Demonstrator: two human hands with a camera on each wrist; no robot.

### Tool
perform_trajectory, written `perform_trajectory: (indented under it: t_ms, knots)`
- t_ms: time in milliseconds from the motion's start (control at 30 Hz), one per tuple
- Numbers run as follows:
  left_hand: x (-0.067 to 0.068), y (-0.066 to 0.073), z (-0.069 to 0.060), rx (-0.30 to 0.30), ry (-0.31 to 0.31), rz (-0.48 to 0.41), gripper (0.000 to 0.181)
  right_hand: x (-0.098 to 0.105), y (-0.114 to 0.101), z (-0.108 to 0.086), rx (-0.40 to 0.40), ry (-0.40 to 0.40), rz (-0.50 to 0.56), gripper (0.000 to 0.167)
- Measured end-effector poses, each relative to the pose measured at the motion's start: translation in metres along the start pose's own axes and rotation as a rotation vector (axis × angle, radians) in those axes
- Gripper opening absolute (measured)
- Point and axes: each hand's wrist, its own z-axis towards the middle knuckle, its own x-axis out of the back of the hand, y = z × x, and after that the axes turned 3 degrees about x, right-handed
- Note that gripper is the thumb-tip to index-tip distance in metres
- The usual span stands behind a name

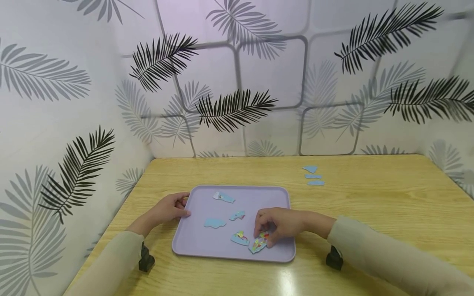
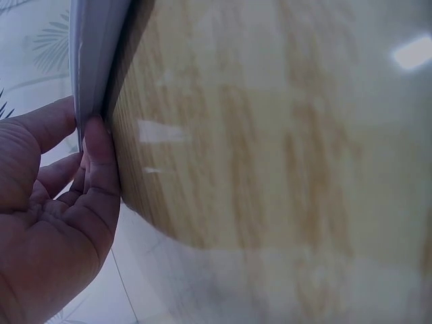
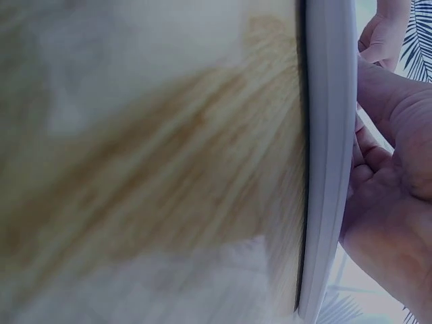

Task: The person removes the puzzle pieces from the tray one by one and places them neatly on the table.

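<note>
My left hand [image 1: 171,208] pinches smooth lilac tray [image 1: 194,244] on wood-grain bench [image 1: 377,197]; my right hand [image 1: 283,223], fingers curled, pinches irregular printed piece [image 1: 257,245].

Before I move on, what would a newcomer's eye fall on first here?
Likely the bold black leaf prints on the white wall first. Next, the pale purple rectangular tray on the yellow wooden table, held at its left rim by the left grip, while the right grip pinches a flat multicoloured piece near the tray's front edge. Three flat blue pieces lie beyond the tray to the right.
</note>
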Motion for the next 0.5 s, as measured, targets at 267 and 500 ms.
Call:
perform_trajectory:
  t_ms: [267, 500]
  knots:
    - [0.0001, -0.0003, 0.0003, -0.012, 0.001, -0.001, 0.064, -0.0007, 0.0002, -0.0033, -0.005, 0.041, 0.042, 0.025]
    - [0.0, -0.001, 0.0008, -0.005, -0.002, -0.009, 0.064, 0.0, -0.0001, -0.0077, -0.028, 0.13, 0.059, 0.024]
